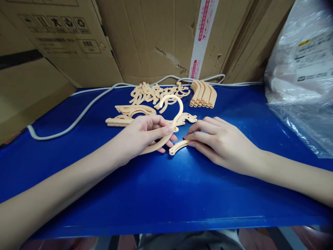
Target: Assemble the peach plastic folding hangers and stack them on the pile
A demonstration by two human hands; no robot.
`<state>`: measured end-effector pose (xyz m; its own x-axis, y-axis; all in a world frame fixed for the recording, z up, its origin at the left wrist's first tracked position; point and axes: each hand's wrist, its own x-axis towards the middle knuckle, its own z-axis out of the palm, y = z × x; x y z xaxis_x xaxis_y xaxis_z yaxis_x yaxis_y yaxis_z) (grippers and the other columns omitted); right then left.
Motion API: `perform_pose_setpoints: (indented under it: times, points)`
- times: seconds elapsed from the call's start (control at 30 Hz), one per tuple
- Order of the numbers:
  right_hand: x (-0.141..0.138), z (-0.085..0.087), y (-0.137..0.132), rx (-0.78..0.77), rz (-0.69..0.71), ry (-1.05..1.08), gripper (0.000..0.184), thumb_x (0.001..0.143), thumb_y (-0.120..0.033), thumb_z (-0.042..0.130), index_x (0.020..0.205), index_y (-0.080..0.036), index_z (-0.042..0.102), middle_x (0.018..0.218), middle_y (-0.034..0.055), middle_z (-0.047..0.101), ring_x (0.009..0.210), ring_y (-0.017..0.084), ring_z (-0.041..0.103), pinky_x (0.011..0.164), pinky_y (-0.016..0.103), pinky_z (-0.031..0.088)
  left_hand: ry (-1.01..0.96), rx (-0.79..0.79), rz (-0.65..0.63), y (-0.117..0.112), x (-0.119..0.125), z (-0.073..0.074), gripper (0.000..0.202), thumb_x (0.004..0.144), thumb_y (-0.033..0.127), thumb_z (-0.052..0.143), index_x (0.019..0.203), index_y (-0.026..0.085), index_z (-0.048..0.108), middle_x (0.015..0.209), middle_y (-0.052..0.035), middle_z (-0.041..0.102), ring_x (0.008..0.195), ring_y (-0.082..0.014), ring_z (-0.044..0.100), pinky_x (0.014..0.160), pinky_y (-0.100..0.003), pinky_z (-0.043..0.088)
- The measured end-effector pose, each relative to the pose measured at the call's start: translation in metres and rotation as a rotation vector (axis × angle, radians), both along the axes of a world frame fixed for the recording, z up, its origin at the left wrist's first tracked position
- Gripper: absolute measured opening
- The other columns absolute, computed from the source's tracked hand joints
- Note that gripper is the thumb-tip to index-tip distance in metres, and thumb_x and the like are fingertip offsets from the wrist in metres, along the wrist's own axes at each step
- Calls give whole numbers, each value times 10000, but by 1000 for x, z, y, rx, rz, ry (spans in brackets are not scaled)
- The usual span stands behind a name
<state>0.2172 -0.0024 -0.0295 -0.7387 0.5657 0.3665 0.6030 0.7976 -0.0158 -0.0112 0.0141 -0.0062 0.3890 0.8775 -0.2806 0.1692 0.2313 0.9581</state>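
My left hand (145, 135) is closed around a peach plastic hanger piece (173, 106) whose hook curves up above my fingers. My right hand (218, 142) rests on the blue table (166, 194), its fingertips pressed on one end of a short curved peach arm piece (177, 147) that lies flat. The two hands almost touch at the table's middle. Behind them lie a loose pile of peach hook parts (156, 93), several flat hanger arms (130, 113) and a neat stack of curved pieces (203, 93).
Cardboard boxes (161, 38) wall off the back and left. A white cable (78, 116) runs along the table's far edge. A clear plastic bag (304, 76) sits at the right. The table's front edge is near my body.
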Motion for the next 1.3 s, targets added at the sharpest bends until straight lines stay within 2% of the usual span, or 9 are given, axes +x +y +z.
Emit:
perform_pose_setpoints:
  times: [0.3, 0.4, 0.5, 0.63, 0.77, 1.17, 1.3]
  points:
    - [2, -5, 5, -7, -8, 8, 220, 1012, -173, 390, 983, -134, 604, 922, 93, 652, 816, 205, 576, 711, 337, 407, -9, -63, 32, -3, 1, 1, 80, 896, 182, 639, 830, 151, 605, 821, -15, 735, 657, -133, 711, 515, -197, 604]
    - [4, -5, 5, -30, 43, 47, 210, 971, -102, 376, 971, -145, 582, 898, 100, 663, 786, 200, 579, 696, 311, 431, -22, -100, 29, -4, 0, 0, 40, 883, 181, 657, 883, 152, 631, 783, -11, 707, 666, -139, 698, 512, -213, 614]
    - [6, -4, 4, -102, 48, 94, 223, 946, -77, 365, 1013, -168, 559, 888, 73, 693, 709, 171, 602, 628, 269, 437, -43, -126, 2, -4, 0, -2, 83, 878, 178, 664, 956, 152, 674, 759, -17, 695, 660, -132, 679, 519, -213, 621]
    - [6, -3, 0, -159, -7, 156, 193, 1007, -177, 386, 1104, -169, 552, 879, 33, 725, 628, 136, 626, 578, 240, 423, -80, -146, -18, -3, 0, -2, 118, 878, 201, 683, 976, 165, 737, 790, -26, 705, 659, -117, 666, 540, -207, 631]
    - [5, -2, -2, -161, 19, 146, 235, 1031, -319, 437, 1028, -164, 614, 863, 35, 720, 706, 138, 671, 613, 235, 433, -120, -154, -5, -4, -1, -2, 149, 896, 258, 691, 1005, 192, 767, 714, -6, 677, 594, -100, 638, 502, -185, 614]
    - [5, -2, -1, -17, -1, 129, 223, 1017, -310, 494, 939, -173, 651, 843, 37, 703, 732, 142, 652, 622, 245, 452, -143, -218, -74, -5, -2, 1, 171, 899, 279, 688, 1017, 188, 773, 625, -6, 666, 475, -93, 606, 431, -154, 564]
    - [4, -2, -1, 53, -3, 107, 228, 1016, -313, 495, 916, -170, 642, 820, 35, 697, 710, 143, 638, 610, 253, 439, -146, -208, -83, -6, -3, 0, 165, 887, 266, 703, 1032, 204, 751, 751, -23, 720, 608, -115, 674, 528, -179, 613]
